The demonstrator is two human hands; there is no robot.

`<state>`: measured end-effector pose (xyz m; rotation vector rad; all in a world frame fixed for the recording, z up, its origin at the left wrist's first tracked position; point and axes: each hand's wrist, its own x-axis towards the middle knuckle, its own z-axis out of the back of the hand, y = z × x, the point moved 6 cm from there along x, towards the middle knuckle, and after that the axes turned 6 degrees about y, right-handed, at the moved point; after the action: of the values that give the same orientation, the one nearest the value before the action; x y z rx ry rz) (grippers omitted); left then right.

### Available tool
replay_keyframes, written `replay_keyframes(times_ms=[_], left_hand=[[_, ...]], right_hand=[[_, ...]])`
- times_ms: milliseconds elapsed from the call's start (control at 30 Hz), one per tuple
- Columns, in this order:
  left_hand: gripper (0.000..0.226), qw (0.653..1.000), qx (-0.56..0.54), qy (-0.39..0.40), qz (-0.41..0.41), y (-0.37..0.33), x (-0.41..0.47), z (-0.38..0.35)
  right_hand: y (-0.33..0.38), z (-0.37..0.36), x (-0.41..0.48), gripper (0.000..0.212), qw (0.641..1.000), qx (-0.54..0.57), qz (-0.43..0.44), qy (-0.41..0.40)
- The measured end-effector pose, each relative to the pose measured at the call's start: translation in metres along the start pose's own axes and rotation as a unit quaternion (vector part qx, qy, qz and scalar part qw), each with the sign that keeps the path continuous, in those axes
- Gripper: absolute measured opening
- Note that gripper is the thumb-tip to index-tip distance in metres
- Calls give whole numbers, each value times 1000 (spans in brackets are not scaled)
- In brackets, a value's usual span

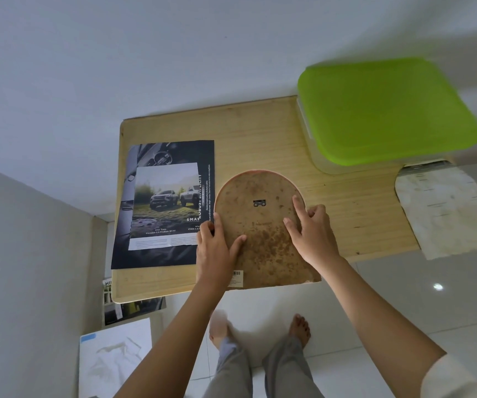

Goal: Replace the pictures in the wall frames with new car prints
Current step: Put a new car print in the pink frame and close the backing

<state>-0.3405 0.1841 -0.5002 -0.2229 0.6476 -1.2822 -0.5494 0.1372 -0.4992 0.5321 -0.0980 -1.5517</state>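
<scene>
Head view: an arch-topped frame [260, 228] lies face down on the wooden table [346, 202], stained brown backing up, w/ its near edge hanging just over the table's front edge. Left hand [215, 248] grips the frame's left edge, thumb on the backing & fingers curled round the side; right hand [314, 234] rests flat on the right part of the backing, fingers spread, pressing rather than closed on anything. Judging by this, the task is early to mid: backing looks in place, so can't tell if the old picture is out yet. The car print [165, 205] lies just left of the frame, its right edge tucked under the frame & left hand, not yet fitted. It shows two pickups; readable bits: "SMA…", "ROBUST SIMPLICITY" sideways, small caption approx "Hilux…", rest too small. Barcode sticker [237, 273] sits near the frame's bottom edge, digits unreadable. A box w/ green lid [386, 110] stands at the far right corner. More printed sheets [134, 307] lie on the floor below the table.
</scene>
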Motion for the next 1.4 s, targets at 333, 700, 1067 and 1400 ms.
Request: replay_keyframes(times_ms=[333, 700, 1067, 1400], left_hand=[[102, 993, 47, 65, -87, 18, -28, -16], [97, 996, 71, 50, -30, 15, -24, -16], [91, 989, 87, 66, -101, 23, -24, -11], [80, 986, 102, 62, -116, 24, -25, -16]], right_hand=[[-11, -23, -57, 102, 987, 39, 93, 128], [-12, -24, -46, 108, 993, -50, 71, 82], [-9, -18, -44, 109, 992, -52, 69, 96], [-5, -19, -45, 103, 990, -91, 61, 94]])
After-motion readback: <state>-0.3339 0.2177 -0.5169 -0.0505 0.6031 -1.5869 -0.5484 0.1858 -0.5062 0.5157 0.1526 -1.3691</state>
